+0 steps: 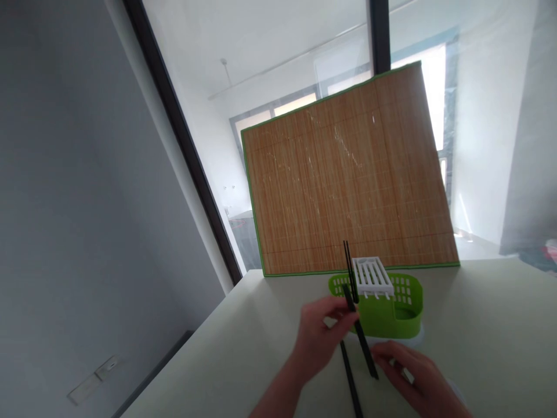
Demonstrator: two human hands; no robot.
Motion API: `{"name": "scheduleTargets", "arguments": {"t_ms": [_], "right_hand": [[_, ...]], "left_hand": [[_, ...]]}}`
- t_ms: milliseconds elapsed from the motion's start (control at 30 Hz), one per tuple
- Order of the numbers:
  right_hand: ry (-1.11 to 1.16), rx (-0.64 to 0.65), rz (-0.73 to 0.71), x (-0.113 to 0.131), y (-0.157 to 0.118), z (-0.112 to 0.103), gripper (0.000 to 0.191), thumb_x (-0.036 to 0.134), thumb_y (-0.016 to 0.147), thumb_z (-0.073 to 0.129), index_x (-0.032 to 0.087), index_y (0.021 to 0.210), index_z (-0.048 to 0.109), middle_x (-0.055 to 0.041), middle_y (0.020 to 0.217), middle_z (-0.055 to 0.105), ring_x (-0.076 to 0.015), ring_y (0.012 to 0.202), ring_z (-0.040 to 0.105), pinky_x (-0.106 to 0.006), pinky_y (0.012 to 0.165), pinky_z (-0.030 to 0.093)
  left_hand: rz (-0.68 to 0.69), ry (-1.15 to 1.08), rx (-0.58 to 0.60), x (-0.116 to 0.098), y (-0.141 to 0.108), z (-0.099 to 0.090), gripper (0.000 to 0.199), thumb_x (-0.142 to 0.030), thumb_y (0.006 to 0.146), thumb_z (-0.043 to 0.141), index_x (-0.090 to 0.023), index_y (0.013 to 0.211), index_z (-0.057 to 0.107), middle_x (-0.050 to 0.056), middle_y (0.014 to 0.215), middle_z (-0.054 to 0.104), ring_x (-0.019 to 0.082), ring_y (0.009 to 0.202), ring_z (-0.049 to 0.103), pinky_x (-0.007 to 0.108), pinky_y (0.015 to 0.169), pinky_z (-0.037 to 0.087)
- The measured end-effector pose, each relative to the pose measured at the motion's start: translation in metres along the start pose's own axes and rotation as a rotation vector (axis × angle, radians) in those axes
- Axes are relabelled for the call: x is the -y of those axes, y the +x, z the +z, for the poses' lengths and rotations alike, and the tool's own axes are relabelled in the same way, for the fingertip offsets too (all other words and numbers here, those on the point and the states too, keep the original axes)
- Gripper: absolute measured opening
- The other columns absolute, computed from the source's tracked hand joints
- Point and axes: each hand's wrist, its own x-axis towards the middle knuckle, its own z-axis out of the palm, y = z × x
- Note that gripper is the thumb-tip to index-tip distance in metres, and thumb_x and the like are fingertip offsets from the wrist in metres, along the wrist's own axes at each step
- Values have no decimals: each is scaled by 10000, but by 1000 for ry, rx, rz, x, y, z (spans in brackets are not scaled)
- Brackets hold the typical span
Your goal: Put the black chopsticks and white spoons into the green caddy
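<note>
While the person's left grip (324,328) pinches a dark stick (364,342) closed between thumb and fingers, the right grip (407,367) curls beside its lower part; from where I stand, I can't tell whether it is shut on it. The stick slants before the green basket (378,319), above the pale desk (243,354).

Across the lower left of the frame, the pale tabletop (226,354) offers open passage. At lower centre-right, the green basket (378,319) with its white rack (372,275) blocks the way, and the upright bamboo mat (348,180) walls off the space behind.
</note>
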Motion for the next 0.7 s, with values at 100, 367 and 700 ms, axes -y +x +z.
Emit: {"name": "scheduleTargets", "arguments": {"t_ms": [100, 367, 700], "right_hand": [[-8, -103, -10, -12, -7, -4, 157, 278, 889, 476, 249, 1009, 575, 1, 842, 681, -101, 663, 626, -175, 613, 505], [-67, -114, -7, -25, -16, -2, 176, 282, 869, 518, 259, 1037, 563, 31, 760, 669, -89, 618, 621, -145, 564, 500], [-152, 6, -45, -25, -17, 6, 175, 242, 863, 491, 266, 1002, 594, 14, 793, 692, -104, 632, 644, -177, 591, 504]], "left_hand": [[87, -4, -241, -13, 38, -35, 144, -251, 782, 656, -180, 902, 694, 21, 846, 706, 131, 759, 656, 237, 724, 543], [78, 133, -216, 60, 135, -30, 190, -306, 763, 646, -149, 860, 692, 52, 800, 705, 152, 720, 654, 293, 705, 542], [-209, 153, -36, 155, 142, 21, 158, -235, 740, 664, -96, 812, 692, 86, 760, 701, 162, 703, 646, 280, 661, 517]]}}
